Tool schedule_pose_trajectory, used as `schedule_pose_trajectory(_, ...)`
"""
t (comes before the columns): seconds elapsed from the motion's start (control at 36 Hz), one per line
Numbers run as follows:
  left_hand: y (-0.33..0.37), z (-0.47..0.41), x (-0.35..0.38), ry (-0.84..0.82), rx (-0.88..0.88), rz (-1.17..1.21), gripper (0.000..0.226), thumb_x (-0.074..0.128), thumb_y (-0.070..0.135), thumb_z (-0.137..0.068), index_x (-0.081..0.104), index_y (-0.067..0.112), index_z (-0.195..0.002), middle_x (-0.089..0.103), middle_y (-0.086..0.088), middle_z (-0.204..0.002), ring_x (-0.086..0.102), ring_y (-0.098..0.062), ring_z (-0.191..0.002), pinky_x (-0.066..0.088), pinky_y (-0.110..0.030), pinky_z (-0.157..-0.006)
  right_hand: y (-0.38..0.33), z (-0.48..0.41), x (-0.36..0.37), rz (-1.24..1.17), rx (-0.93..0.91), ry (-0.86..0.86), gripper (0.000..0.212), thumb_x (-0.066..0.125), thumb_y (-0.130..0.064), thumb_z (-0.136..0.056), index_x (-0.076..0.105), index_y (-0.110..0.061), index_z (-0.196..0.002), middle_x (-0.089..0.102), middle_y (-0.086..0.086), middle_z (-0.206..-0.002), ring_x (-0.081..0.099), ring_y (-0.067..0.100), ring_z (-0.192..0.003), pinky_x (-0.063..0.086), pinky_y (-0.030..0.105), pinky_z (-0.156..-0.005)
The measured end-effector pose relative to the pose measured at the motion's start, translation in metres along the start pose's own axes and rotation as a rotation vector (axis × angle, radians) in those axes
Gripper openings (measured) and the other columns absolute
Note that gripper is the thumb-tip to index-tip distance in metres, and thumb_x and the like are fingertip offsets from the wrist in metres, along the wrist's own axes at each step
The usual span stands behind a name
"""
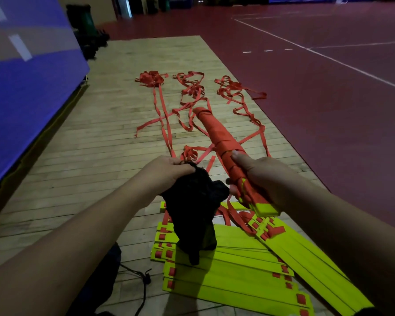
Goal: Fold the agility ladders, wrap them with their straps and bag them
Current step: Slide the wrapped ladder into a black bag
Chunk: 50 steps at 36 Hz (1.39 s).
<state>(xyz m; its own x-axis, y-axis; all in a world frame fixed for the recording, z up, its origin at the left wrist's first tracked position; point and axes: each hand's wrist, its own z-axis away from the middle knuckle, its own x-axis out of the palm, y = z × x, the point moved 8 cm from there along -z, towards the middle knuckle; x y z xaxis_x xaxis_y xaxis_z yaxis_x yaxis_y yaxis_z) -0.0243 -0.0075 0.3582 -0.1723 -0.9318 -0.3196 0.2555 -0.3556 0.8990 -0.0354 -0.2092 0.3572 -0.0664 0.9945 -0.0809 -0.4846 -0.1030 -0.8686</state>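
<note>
Agility ladder (pixel 214 133), folded and wound in red strap, was gripped near its yellow end by the right hand (pixel 260 176), pointing away above the wooden floor (pixel 100 144). The left hand (pixel 167 169) clutched a bunched black bag (pixel 192 208) just beside it, over other yellow ladders (pixel 237 265) and tangled straps (pixel 192 92).

Loose red straps (pixel 192 92) sprawl across a wood floor (pixel 96 156) bordered by red court (pixel 328 99). Nearer, yellow rungs (pixel 237 272) lie fanned in stacks, with a dark corded cloth (pixel 105 283) beside them.
</note>
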Motion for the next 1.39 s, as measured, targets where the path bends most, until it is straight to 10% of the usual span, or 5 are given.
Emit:
schedule_pose_trajectory(0.5,0.007,0.001,-0.005,-0.178,0.216,-0.039,0.015,0.077,0.011,-0.085,0.068,0.021,-0.094,0.067,-0.003,-0.095,0.064,-0.017,-0.092,0.050,-0.033,-0.084,-0.015,0.024,0.026,-0.169,-0.097,-0.094,0.044,0.058,-0.043,-0.100,0.057,0.001,-0.095,0.062,0.015,-0.053,0.058,0.019,-0.036,0.048,0.023,-0.037)
schedule_pose_trajectory(0.81,0.017,0.012,-0.023,-0.201,0.226,-0.181,0.045,0.042,-0.027,-0.078,0.064,0.010,-0.093,0.068,-0.004,-0.094,0.065,-0.015,-0.083,0.050,-0.025,-0.065,-0.017,0.021,0.017,-0.196,-0.064,-0.085,0.047,0.058,-0.048,-0.098,0.053,-0.002,-0.101,0.062,0.015,-0.056,0.059,0.020,-0.039,0.052,0.026,-0.041)
schedule_pose_trajectory(1.06,0.001,0.026,0.013,-0.404,-0.037,0.027,0.065,0.067,0.062,-0.081,0.064,0.008,-0.116,0.070,-0.014,-0.113,0.068,-0.027,-0.102,0.057,-0.036,-0.086,-0.022,0.028,0.029,-0.133,-0.119,-0.177,0.042,0.059,-0.046,-0.098,0.054,-0.005,-0.092,0.061,0.013,-0.057,0.061,0.018,-0.042,0.053,0.026,-0.042)
schedule_pose_trajectory(1.19,0.000,0.023,0.021,-0.408,0.045,-0.011,0.033,0.070,0.017,-0.091,0.067,-0.001,-0.118,0.067,-0.027,-0.119,0.067,-0.036,-0.110,0.049,-0.050,-0.103,-0.023,0.023,0.030,-0.018,-0.140,-0.226,0.047,0.059,-0.052,-0.096,0.055,-0.005,-0.094,0.065,0.012,-0.059,0.063,0.020,-0.047,0.055,0.028,-0.046)
schedule_pose_trajectory(1.39,-0.004,0.010,0.002,-0.346,-0.026,0.333,0.023,0.065,0.007,-0.082,0.074,0.006,-0.103,0.073,-0.017,-0.101,0.073,-0.022,-0.082,0.060,-0.027,-0.069,-0.023,0.019,0.029,0.021,-0.165,-0.241,0.053,0.060,-0.049,-0.096,0.056,0.002,-0.108,0.065,0.016,-0.065,0.065,0.022,-0.049,0.055,0.029,-0.046)
